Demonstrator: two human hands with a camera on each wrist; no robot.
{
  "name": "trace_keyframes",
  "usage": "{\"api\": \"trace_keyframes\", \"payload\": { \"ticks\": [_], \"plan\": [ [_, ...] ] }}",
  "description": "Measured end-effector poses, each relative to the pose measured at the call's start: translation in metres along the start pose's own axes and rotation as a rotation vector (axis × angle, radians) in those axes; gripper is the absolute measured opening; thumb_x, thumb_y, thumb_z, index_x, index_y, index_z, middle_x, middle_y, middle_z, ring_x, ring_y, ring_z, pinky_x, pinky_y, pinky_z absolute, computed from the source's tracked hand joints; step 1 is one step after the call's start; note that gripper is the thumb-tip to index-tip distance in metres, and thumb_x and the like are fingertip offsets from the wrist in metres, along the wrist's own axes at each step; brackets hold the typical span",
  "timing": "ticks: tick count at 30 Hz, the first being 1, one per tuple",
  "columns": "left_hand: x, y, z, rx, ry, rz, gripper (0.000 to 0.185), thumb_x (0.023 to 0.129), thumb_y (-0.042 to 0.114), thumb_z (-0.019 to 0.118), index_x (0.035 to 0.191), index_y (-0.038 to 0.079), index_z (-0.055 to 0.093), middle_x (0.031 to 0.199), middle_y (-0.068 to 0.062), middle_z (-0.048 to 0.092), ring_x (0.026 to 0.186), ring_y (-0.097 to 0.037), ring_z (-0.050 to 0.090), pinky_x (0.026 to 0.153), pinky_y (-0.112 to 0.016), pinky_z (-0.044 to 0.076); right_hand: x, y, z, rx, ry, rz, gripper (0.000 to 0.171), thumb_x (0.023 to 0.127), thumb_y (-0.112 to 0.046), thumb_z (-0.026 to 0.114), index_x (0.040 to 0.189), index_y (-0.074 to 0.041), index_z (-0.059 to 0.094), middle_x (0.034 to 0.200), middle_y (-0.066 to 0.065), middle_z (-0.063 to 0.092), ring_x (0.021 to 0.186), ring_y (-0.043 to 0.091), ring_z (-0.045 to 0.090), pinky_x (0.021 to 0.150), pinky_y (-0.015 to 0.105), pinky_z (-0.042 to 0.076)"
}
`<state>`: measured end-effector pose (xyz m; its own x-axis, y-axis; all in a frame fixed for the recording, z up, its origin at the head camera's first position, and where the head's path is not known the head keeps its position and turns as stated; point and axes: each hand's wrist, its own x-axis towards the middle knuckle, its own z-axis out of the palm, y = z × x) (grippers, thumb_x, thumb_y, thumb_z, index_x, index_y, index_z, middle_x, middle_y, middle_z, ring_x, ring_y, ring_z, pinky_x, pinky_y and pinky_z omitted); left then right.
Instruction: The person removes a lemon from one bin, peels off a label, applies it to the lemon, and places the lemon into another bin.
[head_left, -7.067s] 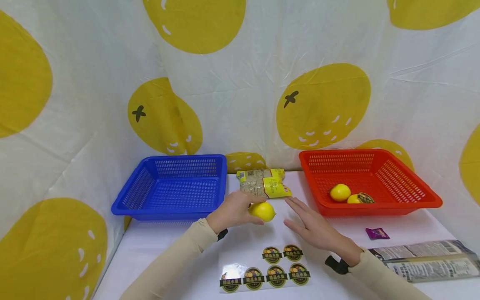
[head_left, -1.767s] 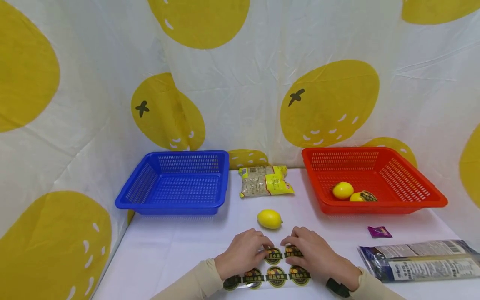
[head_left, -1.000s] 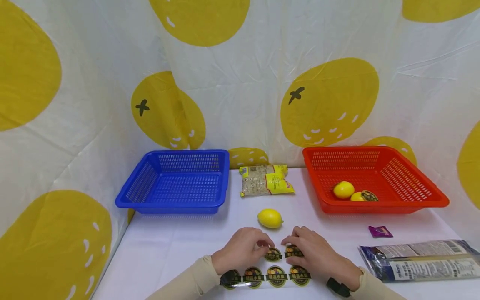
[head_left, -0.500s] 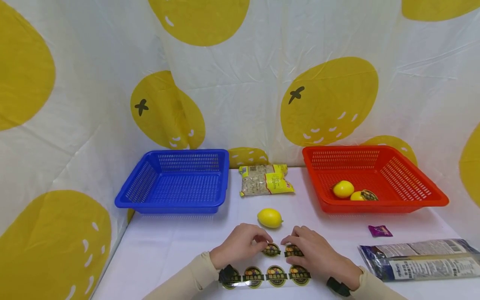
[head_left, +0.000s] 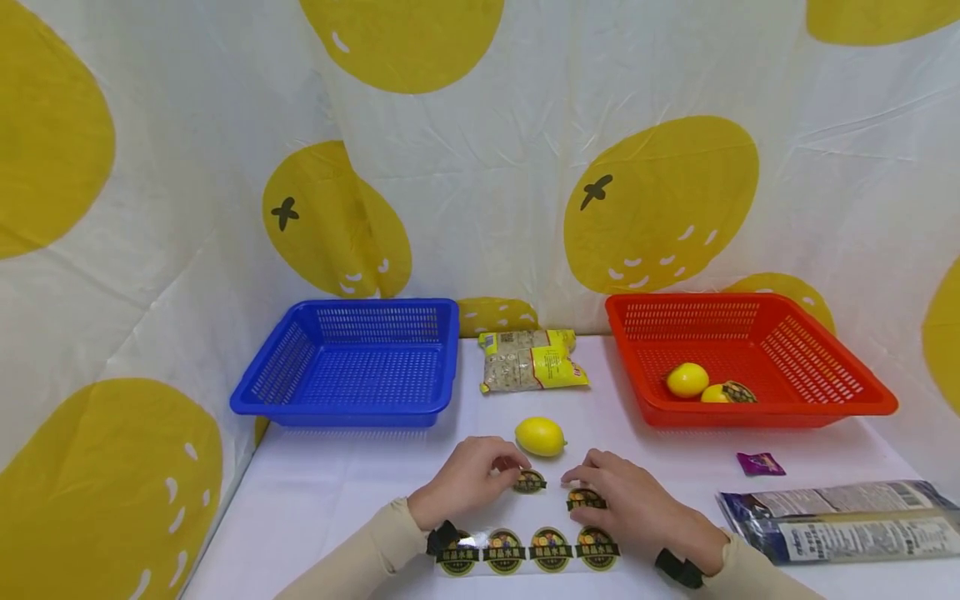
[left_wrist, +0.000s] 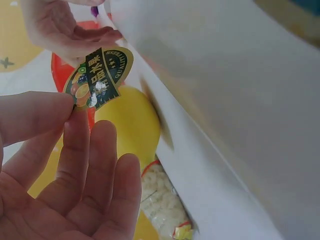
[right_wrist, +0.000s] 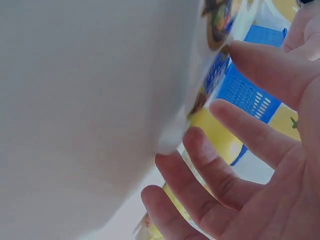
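My left hand (head_left: 516, 475) pinches a round fruit sticker (head_left: 530, 481) between thumb and forefinger, lifted off the clear sticker sheet (head_left: 525, 552). In the left wrist view the sticker (left_wrist: 97, 77) hangs from my fingertips (left_wrist: 70, 107) in front of the lemon (left_wrist: 127, 125). My right hand (head_left: 583, 492) rests with relaxed fingers on the sheet's far right corner, over another sticker (head_left: 585, 500). The yellow lemon (head_left: 540, 436) lies on the white table just beyond both hands. The right wrist view shows my spread fingers (right_wrist: 235, 150) beside the sheet's edge.
A blue basket (head_left: 352, 408) stands at the back left, a red basket (head_left: 757, 408) with two lemons (head_left: 687, 379) at the back right. A snack bag (head_left: 531, 360) lies between them. A purple sweet (head_left: 760, 463) and a long printed packet (head_left: 840, 521) lie at the right.
My left hand has peeled one sticker off the sheet and lifted it toward the lemon. The right hand stays on the sheet. Seven seconds ago the left hand held the lemon.
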<state>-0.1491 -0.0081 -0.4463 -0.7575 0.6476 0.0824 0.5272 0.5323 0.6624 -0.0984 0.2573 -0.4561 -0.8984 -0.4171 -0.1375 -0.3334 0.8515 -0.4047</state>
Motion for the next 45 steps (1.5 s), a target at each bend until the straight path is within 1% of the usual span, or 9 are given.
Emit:
{"api": "trace_keyframes", "payload": {
  "ticks": [7,14,18,25,28,32,35,40,45],
  "plan": [
    [0.001,-0.001,-0.003,-0.025,0.014,-0.014,0.015,0.094,0.009,0.07,0.103,0.017,0.079,0.091,0.005,0.076,0.078,0.005,0.058,0.074,-0.016,0.048,0.006,0.002,-0.01,-0.027,0.112,-0.06,0.036,0.087,-0.041,0.08,0.116,-0.021,0.073,0.094,-0.01,0.058,0.079,0.001,0.047,0.069,0.022,0.048],
    [0.005,-0.004,-0.005,-0.032,0.039,-0.015,0.017,0.093,0.008,0.069,0.103,0.017,0.079,0.092,0.005,0.076,0.081,0.003,0.061,0.076,-0.018,0.049,0.014,0.0,-0.011,-0.005,0.197,-0.035,0.035,0.089,-0.031,0.08,0.115,-0.017,0.061,0.101,-0.004,0.061,0.088,0.008,0.059,0.075,0.024,0.054],
    [0.007,-0.006,-0.006,-0.023,0.041,-0.021,0.016,0.094,0.009,0.069,0.103,0.017,0.079,0.094,0.005,0.077,0.082,0.002,0.062,0.077,-0.019,0.049,0.022,-0.001,-0.008,0.003,0.235,-0.028,0.038,0.091,-0.028,0.078,0.12,-0.013,0.057,0.105,0.001,0.059,0.09,0.01,0.058,0.075,0.025,0.054],
    [0.007,-0.01,-0.006,-0.006,0.05,-0.03,0.016,0.094,0.01,0.069,0.103,0.018,0.079,0.095,0.005,0.077,0.081,0.002,0.061,0.076,-0.018,0.048,0.041,-0.001,-0.004,0.02,0.239,0.01,0.053,0.093,-0.034,0.075,0.133,-0.007,0.052,0.107,0.005,0.057,0.087,0.011,0.052,0.071,0.024,0.047],
    [0.007,-0.011,-0.006,-0.003,0.046,-0.029,0.016,0.094,0.01,0.069,0.103,0.018,0.079,0.095,0.006,0.077,0.081,0.002,0.062,0.077,-0.018,0.048,0.048,-0.002,-0.004,0.006,0.233,0.016,0.056,0.093,-0.037,0.075,0.137,-0.009,0.053,0.103,0.004,0.057,0.082,0.011,0.049,0.068,0.023,0.044],
    [0.007,-0.012,-0.006,-0.008,0.043,-0.037,0.016,0.094,0.011,0.069,0.103,0.019,0.079,0.095,0.006,0.077,0.082,0.002,0.062,0.077,-0.018,0.048,0.055,-0.006,-0.006,-0.015,0.227,0.022,0.052,0.094,-0.036,0.075,0.137,-0.013,0.058,0.095,0.001,0.053,0.077,0.011,0.043,0.065,0.023,0.037],
    [0.007,-0.013,-0.005,-0.01,0.048,-0.042,0.016,0.093,0.01,0.07,0.103,0.019,0.08,0.094,0.006,0.077,0.081,0.002,0.063,0.076,-0.019,0.049,0.057,-0.008,-0.006,-0.043,0.245,-0.007,0.048,0.094,-0.031,0.074,0.136,-0.013,0.06,0.094,0.001,0.054,0.077,0.011,0.042,0.066,0.023,0.036],
    [0.006,-0.014,-0.004,-0.014,0.066,-0.045,0.017,0.092,0.009,0.069,0.103,0.019,0.08,0.094,0.006,0.077,0.082,0.002,0.064,0.078,-0.02,0.05,0.059,-0.006,-0.006,-0.066,0.289,-0.093,0.041,0.096,-0.018,0.071,0.136,-0.013,0.063,0.093,0.003,0.056,0.076,0.011,0.042,0.066,0.022,0.035],
    [0.005,-0.014,-0.006,-0.021,0.075,-0.053,0.019,0.093,0.009,0.069,0.104,0.018,0.08,0.096,0.005,0.077,0.084,-0.001,0.065,0.08,-0.021,0.051,0.063,-0.004,-0.007,-0.039,0.268,-0.119,0.043,0.097,-0.013,0.067,0.14,-0.017,0.063,0.094,-0.001,0.055,0.079,0.009,0.044,0.068,0.022,0.038]
  ]
}}
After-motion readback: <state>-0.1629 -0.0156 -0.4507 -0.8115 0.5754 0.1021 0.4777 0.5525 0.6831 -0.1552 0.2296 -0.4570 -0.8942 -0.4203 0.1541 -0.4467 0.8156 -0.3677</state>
